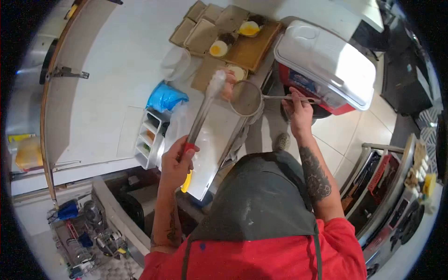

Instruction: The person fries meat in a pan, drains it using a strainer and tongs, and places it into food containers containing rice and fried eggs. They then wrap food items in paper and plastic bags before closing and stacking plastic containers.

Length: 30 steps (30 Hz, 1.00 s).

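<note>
White bench (223,117) lay below; closed left hand (177,161) held tongs (203,114) pointing forward, closed right hand (300,112) a strainer (246,98) sideways.

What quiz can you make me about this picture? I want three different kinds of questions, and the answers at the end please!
1. True or false: the left hand holds the metal tongs.

2. Pick one: what colour is the lid on the big tub?
a) green
b) white
c) black

3. Fill in the missing word: the right hand holds the handle of a round ______.

Key: 1. true; 2. b; 3. strainer
</note>
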{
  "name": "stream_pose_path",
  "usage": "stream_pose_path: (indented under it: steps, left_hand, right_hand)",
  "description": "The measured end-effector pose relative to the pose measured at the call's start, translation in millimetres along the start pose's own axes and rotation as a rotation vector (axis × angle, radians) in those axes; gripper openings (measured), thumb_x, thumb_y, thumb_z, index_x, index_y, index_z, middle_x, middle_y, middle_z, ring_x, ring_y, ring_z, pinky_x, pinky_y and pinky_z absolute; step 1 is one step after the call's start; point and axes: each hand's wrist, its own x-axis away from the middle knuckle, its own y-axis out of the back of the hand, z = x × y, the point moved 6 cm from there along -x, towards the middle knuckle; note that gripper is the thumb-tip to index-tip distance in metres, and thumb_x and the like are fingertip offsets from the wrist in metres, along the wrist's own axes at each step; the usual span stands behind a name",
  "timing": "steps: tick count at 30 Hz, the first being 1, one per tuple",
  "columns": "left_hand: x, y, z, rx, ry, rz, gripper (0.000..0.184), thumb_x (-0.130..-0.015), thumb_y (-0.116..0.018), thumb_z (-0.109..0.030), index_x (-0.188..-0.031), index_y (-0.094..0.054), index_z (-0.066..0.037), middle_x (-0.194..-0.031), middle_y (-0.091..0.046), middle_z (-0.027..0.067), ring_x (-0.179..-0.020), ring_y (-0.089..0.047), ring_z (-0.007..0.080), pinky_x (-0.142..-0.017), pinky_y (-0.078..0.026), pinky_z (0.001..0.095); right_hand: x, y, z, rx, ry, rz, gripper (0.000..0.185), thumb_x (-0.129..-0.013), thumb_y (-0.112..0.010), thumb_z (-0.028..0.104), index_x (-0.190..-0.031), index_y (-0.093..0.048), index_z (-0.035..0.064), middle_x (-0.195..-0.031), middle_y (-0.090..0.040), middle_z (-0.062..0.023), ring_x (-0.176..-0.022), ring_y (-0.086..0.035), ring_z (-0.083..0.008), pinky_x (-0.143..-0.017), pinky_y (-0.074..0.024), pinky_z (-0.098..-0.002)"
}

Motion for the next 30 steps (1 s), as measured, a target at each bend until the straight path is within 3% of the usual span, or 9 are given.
stream_pose_path:
  steps: [6, 9, 12, 13, 16, 20, 24, 26, 30]
  left_hand:
    - [-46.4, 6.3, 2.3, -0.049, 0.057, -0.073, 0.040, -0.094, -0.063, -0.011, -0.131, -0.055, -0.001, -0.089, -0.069, 0.0062, -0.056, -0.054, 0.0063, -0.051, -0.045, 0.0232]
    - [-79.6, 4.7, 27.1, -0.322, 0.003, -0.012, 0.038, -0.092, -0.063, -0.013, -0.127, -0.056, -0.002, -0.088, -0.070, 0.0125, -0.061, -0.063, 0.0185, -0.055, -0.049, 0.0319]
    - [-109.8, -9.8, 42.4, -0.577, -0.212, -0.021, 0.036, -0.089, -0.062, -0.013, -0.123, -0.058, -0.002, -0.090, -0.069, 0.0180, -0.075, -0.068, 0.0340, -0.065, -0.051, 0.0413]
    - [-115.0, -14.9, 39.5, -0.566, -0.166, 0.002, 0.034, -0.087, -0.060, -0.010, -0.120, -0.059, -0.002, -0.094, -0.069, 0.0191, -0.086, -0.065, 0.0411, -0.073, -0.051, 0.0456]
    - [-129.9, -13.4, 47.1, -0.723, -0.320, 0.062, 0.035, -0.086, -0.061, -0.011, -0.120, -0.059, -0.001, -0.093, -0.069, 0.0198, -0.087, -0.065, 0.0394, -0.075, -0.052, 0.0457]
    - [-150.7, 29.9, 11.9, -0.833, -0.284, 0.180, 0.034, -0.087, -0.062, -0.014, -0.119, -0.060, -0.004, -0.089, -0.067, 0.0203, -0.084, -0.065, 0.0389, -0.073, -0.050, 0.0480]
    - [-167.3, 60.6, -25.5, -0.731, -0.057, 0.308, 0.030, -0.086, -0.065, -0.016, -0.113, -0.063, -0.005, -0.083, -0.065, 0.0214, -0.075, -0.062, 0.0382, -0.069, -0.048, 0.0441]
    - [-177.0, 62.1, -7.5, -0.771, -0.159, 0.360, 0.037, -0.086, -0.065, -0.015, -0.121, -0.060, -0.003, -0.084, -0.065, 0.0170, -0.073, -0.061, 0.0260, -0.071, -0.050, 0.0380]
    - [-171.3, 46.2, 27.2, -0.815, -0.097, 0.386, 0.038, -0.084, -0.066, -0.016, -0.119, -0.061, -0.002, -0.090, -0.067, 0.0198, -0.080, -0.065, 0.0305, -0.076, -0.050, 0.0400]
  right_hand:
    - [-48.6, 22.6, -1.6, 0.041, -0.078, -0.042, 0.030, -0.099, -0.059, 0.020, -0.121, -0.061, -0.0008, -0.112, -0.063, -0.0074, -0.097, -0.061, -0.0138, -0.087, -0.0555, -0.0283]
    - [-56.4, 37.9, 4.9, 0.117, -0.046, -0.040, 0.029, -0.099, -0.059, 0.020, -0.121, -0.061, 0.0001, -0.114, -0.062, -0.0074, -0.099, -0.061, -0.0140, -0.087, -0.0561, -0.0288]
    - [-54.7, 38.7, 10.3, 0.102, -0.057, -0.073, 0.029, -0.099, -0.059, 0.020, -0.121, -0.061, 0.0001, -0.115, -0.061, -0.0075, -0.101, -0.060, -0.0140, -0.087, -0.0562, -0.0293]
    - [-50.8, 33.8, 13.4, 0.122, -0.029, -0.094, 0.030, -0.099, -0.058, 0.020, -0.121, -0.060, -0.0008, -0.116, -0.061, -0.0081, -0.102, -0.060, -0.0138, -0.087, -0.0564, -0.0290]
    - [-47.4, 35.1, 5.4, 0.119, -0.102, -0.074, 0.031, -0.100, -0.057, 0.020, -0.123, -0.059, -0.0012, -0.117, -0.060, -0.0084, -0.103, -0.059, -0.0146, -0.088, -0.0560, -0.0298]
    - [-35.1, 28.3, 16.7, 0.114, -0.045, -0.075, 0.033, -0.099, -0.059, 0.019, -0.125, -0.057, 0.0000, -0.121, -0.060, -0.0086, -0.104, -0.060, -0.0156, -0.089, -0.0550, -0.0309]
    - [-27.6, 27.0, 19.9, 0.046, -0.027, -0.161, 0.035, -0.099, -0.059, 0.020, -0.126, -0.056, -0.0022, -0.118, -0.059, -0.0090, -0.105, -0.058, -0.0185, -0.090, -0.0535, -0.0333]
    - [-27.5, 26.9, 21.6, 0.020, -0.036, -0.167, 0.036, -0.099, -0.058, 0.019, -0.127, -0.055, -0.0023, -0.119, -0.058, -0.0094, -0.106, -0.058, -0.0189, -0.092, -0.0528, -0.0341]
    - [-19.9, 25.1, 38.6, 0.022, -0.011, -0.204, 0.033, -0.099, -0.058, 0.016, -0.128, -0.055, 0.0015, -0.126, -0.060, -0.0082, -0.110, -0.059, -0.0172, -0.096, -0.0517, -0.0337]
